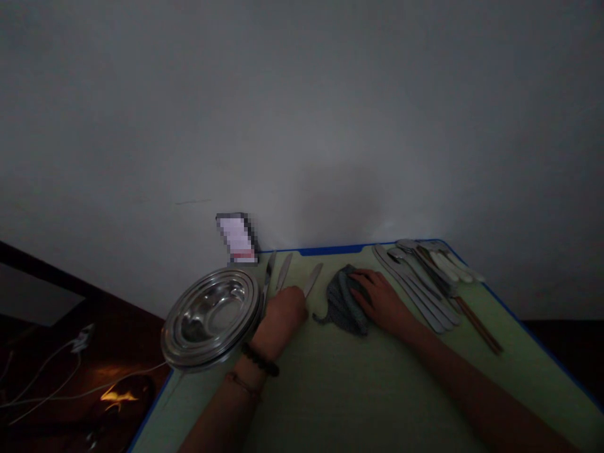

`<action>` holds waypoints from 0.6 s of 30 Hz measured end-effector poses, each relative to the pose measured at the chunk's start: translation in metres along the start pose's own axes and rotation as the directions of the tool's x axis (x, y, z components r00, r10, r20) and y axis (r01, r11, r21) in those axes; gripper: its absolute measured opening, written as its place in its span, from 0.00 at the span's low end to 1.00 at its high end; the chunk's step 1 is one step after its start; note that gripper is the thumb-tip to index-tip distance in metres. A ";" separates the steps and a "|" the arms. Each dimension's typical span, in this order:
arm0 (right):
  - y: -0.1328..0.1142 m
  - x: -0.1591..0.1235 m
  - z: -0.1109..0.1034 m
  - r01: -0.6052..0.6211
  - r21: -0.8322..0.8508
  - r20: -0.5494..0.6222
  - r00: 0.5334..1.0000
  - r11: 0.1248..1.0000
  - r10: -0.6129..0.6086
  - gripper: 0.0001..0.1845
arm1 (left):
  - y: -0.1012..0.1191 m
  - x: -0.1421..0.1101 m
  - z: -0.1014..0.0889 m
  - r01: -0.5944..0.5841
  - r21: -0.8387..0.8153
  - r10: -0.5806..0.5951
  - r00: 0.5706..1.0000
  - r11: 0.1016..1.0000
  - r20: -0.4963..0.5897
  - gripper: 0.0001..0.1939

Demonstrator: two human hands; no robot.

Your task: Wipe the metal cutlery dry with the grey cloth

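Note:
My left hand (289,309) is closed over the handle end of a table knife (313,280), whose blade points away from me and slightly right. A second table knife (284,272) shows its blade just beyond the knuckles, its handle hidden by the hand. Further left, another knife (268,274) lies beside the stacked metal plates (177,349). My right hand (381,300) grips a crumpled grey cloth (346,305), with fingers bent over its right side. The cloth lies on the table just right of my left hand.
The green table (358,396) has a blue edge and meets a wall. On its right lie several metal knives (415,296), spoons (399,253), white-handled cutlery (455,264) and brown chopsticks (479,324). A phone (238,238) leans on the wall. White cables (51,398) run across the floor.

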State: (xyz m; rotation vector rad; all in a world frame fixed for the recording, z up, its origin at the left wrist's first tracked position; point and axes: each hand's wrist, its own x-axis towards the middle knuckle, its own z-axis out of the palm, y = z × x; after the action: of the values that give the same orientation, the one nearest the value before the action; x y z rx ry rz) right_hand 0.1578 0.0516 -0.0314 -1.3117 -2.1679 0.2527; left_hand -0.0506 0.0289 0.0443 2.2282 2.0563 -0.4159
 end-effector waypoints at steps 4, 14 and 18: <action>0.000 0.000 0.000 0.006 0.007 -0.017 1.000 1.000 -0.006 0.21 | 0.005 0.002 0.003 0.004 -0.031 -0.004 1.000 0.999 0.017 0.12; 0.000 0.000 0.000 0.009 0.030 -0.011 1.000 0.999 -0.009 0.21 | -0.001 -0.002 0.006 -0.014 -0.079 0.014 1.000 0.997 0.005 0.13; -0.003 -0.001 -0.003 -0.011 0.077 -0.031 0.999 0.997 0.013 0.20 | -0.010 -0.008 0.001 -0.052 -0.130 0.051 0.999 0.990 -0.014 0.14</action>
State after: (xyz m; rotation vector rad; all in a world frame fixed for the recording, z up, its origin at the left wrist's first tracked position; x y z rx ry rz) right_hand 0.1580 0.0490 -0.0280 -1.2780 -2.1034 0.3147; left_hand -0.0613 0.0222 0.0466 2.2061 1.9650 -0.2575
